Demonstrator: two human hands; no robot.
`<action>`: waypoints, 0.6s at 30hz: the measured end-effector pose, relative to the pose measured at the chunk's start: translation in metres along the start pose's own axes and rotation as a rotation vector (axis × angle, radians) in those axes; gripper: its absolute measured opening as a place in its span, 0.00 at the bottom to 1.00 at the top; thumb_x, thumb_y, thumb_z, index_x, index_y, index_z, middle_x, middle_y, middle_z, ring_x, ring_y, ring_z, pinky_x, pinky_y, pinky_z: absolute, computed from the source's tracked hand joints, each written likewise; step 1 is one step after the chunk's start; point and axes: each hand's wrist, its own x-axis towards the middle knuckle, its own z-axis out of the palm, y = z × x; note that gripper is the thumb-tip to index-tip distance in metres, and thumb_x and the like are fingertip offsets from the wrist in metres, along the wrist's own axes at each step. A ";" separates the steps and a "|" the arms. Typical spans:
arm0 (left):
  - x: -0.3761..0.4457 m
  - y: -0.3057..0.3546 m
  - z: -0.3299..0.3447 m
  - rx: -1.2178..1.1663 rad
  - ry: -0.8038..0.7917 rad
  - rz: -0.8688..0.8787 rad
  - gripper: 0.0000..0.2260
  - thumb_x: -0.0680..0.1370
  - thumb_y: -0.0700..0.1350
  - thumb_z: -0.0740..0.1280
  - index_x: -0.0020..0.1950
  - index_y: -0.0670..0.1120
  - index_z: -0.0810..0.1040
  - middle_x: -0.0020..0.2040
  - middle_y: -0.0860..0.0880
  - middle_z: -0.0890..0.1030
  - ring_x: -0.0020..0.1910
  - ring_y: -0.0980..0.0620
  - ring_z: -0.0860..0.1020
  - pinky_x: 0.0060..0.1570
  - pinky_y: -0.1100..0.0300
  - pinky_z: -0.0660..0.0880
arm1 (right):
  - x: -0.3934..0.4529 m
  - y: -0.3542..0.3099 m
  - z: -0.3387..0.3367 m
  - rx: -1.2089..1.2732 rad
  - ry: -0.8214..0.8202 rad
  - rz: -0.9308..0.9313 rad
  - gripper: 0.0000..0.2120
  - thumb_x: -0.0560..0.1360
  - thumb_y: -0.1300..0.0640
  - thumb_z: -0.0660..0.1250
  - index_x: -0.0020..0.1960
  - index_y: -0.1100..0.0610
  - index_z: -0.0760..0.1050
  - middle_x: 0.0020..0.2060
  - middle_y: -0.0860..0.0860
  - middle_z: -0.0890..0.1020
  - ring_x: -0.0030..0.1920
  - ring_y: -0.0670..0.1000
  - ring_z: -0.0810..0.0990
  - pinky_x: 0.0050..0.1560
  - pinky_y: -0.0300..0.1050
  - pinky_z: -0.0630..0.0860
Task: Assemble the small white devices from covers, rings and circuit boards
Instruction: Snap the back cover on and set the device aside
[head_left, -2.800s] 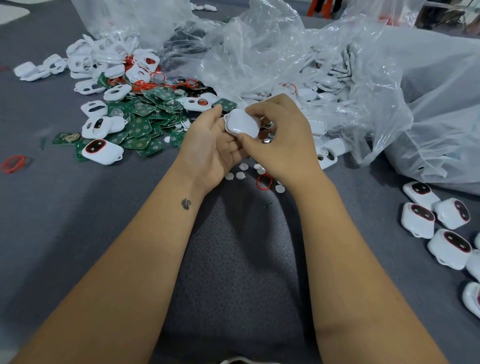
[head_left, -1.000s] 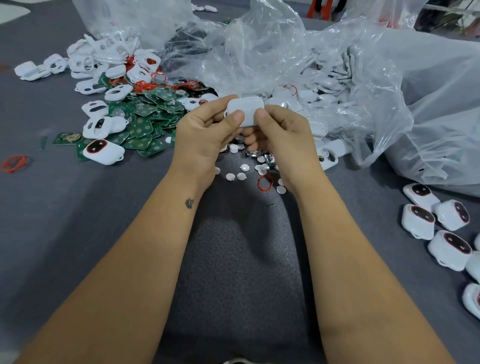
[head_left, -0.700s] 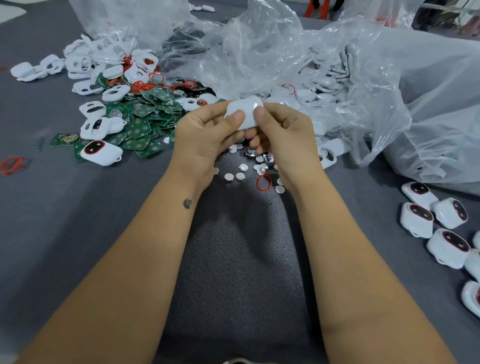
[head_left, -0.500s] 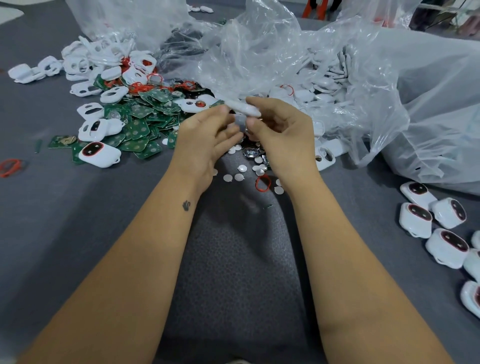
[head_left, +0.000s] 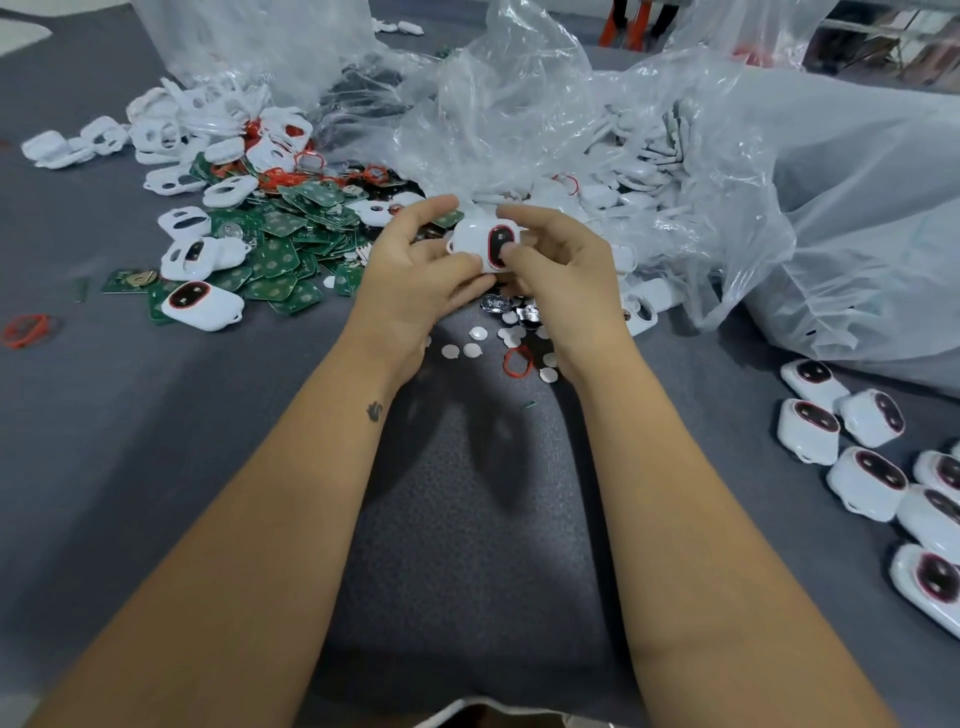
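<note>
1. A white device (head_left: 485, 244) is held above the middle of the far half of the worktop (head_left: 156, 447), its red-ringed dark window turned up toward the camera.
2. The left hand (head_left: 415, 280) grasps it from the left, thumb along its lower edge; the right hand (head_left: 561, 265) grasps it from the right, thumb tip resting on the window's lower rim and forefinger curled over the top.
3. Directly beneath the hands lie small white discs (head_left: 472, 345), a few silvery coin cells (head_left: 496, 303) and a loose red ring (head_left: 518, 361).
4. Toward the far left of the worktop sits a heap of green circuit boards (head_left: 283, 249) mixed with open white covers (head_left: 182, 223); one closed unit (head_left: 202, 306) rests at its near edge.
5. Finished units (head_left: 865, 483) cluster along the right edge, below the crumpled plastic bags (head_left: 675, 156).
6. Risks, as I judge them: uneven thumb pressure could leave the halves only part-closed or nip the ring out of its seat; a slip would drop the device into the loose discs.
</note>
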 end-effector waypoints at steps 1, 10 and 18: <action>-0.002 0.001 0.000 0.111 -0.029 0.039 0.18 0.75 0.29 0.65 0.58 0.48 0.75 0.39 0.50 0.82 0.40 0.53 0.82 0.43 0.60 0.80 | -0.001 -0.002 0.000 0.006 0.012 -0.003 0.13 0.75 0.68 0.66 0.57 0.58 0.79 0.35 0.51 0.81 0.38 0.47 0.78 0.42 0.39 0.76; -0.035 -0.008 0.050 0.458 -0.190 -0.044 0.11 0.75 0.36 0.69 0.53 0.48 0.73 0.34 0.46 0.81 0.26 0.55 0.77 0.28 0.63 0.74 | -0.034 -0.022 -0.043 -0.268 0.222 0.050 0.15 0.70 0.66 0.59 0.37 0.52 0.81 0.35 0.47 0.82 0.37 0.46 0.79 0.39 0.42 0.76; -0.068 -0.043 0.139 0.626 -0.443 0.089 0.11 0.78 0.26 0.57 0.50 0.34 0.78 0.35 0.53 0.80 0.39 0.61 0.75 0.35 0.71 0.71 | -0.088 -0.040 -0.084 -0.593 0.445 -0.155 0.13 0.71 0.63 0.60 0.46 0.55 0.83 0.46 0.49 0.82 0.54 0.51 0.76 0.56 0.48 0.72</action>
